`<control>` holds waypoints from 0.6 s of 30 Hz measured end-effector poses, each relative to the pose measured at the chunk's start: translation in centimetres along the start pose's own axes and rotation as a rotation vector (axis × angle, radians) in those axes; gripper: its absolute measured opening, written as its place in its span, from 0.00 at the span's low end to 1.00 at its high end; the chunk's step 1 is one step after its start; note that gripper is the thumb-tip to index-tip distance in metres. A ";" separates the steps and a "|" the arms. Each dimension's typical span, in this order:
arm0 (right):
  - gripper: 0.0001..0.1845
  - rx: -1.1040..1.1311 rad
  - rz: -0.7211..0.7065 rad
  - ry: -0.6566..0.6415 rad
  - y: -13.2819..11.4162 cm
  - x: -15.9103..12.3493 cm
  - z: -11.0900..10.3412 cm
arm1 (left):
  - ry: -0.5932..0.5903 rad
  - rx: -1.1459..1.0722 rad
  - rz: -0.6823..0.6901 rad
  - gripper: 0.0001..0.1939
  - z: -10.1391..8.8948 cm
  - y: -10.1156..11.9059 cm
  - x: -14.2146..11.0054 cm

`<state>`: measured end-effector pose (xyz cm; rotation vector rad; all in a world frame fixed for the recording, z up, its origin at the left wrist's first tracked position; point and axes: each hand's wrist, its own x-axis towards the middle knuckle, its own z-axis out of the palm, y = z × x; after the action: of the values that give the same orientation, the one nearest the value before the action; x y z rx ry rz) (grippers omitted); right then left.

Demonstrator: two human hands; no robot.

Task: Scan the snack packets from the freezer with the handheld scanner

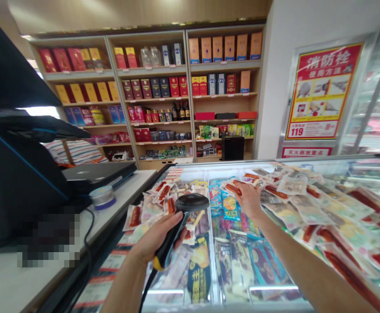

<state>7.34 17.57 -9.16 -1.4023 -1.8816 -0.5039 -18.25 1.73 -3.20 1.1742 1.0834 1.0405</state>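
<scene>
My left hand [159,234] is wrapped round the handle of a black barcode scanner [192,202] with a yellow trim, its cable trailing down. The scanner head hangs above the glass lid of a chest freezer. Farther off, my right hand [249,198] has its fingers closed on a clear-packed sausage [233,188]; the fingertips are partly hidden. Several more packed sausages [135,216] form a small pile left of the scanner. To the right of my right hand, a larger spread of sausage packs [307,200] covers the lid.
Blue ice-cream packets [230,206] show through the freezer glass. At left is a counter [146,176] with a dark monitor [16,143] and a round tin [102,197]. Shelves of boxed goods [157,87] stand behind, and a striped sleeve [79,152] shows beyond the counter.
</scene>
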 end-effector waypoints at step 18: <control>0.21 0.203 0.436 -0.190 0.8 2.2 -1.5 | -0.045 -0.041 0.027 0.17 -1.4 0.4 -0.7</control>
<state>8.22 18.20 -6.61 -1.7022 -1.6429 0.0339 -19.76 1.28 -2.82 1.1769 1.0086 1.0475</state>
